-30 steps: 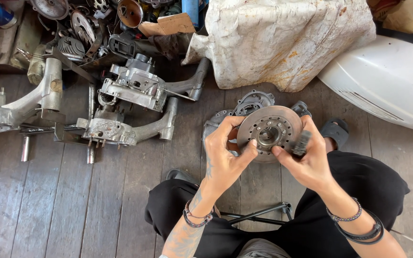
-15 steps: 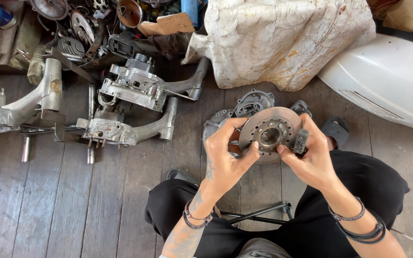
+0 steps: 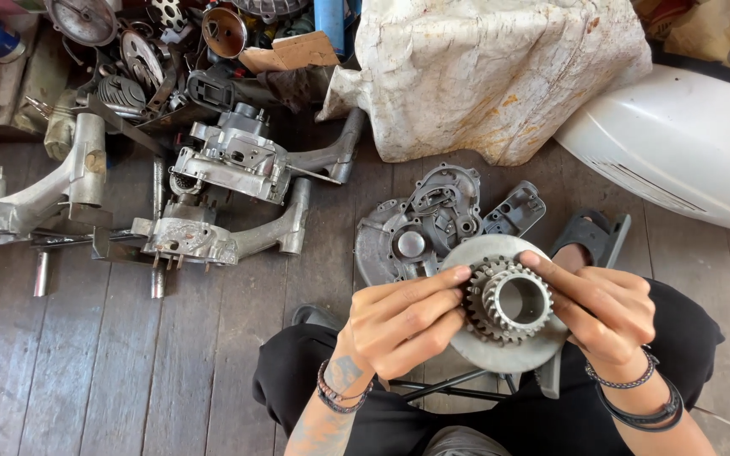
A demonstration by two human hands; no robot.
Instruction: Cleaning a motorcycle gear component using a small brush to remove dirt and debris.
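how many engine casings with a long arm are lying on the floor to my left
3 that I can make out: one at the far left edge, one upper middle, one just below it. More may be buried in the parts pile behind.

Bare forearms, the left one tattooed, wear dark beaded and braided wristbands [image 3: 631, 390] above black trousers [image 3: 297, 384].
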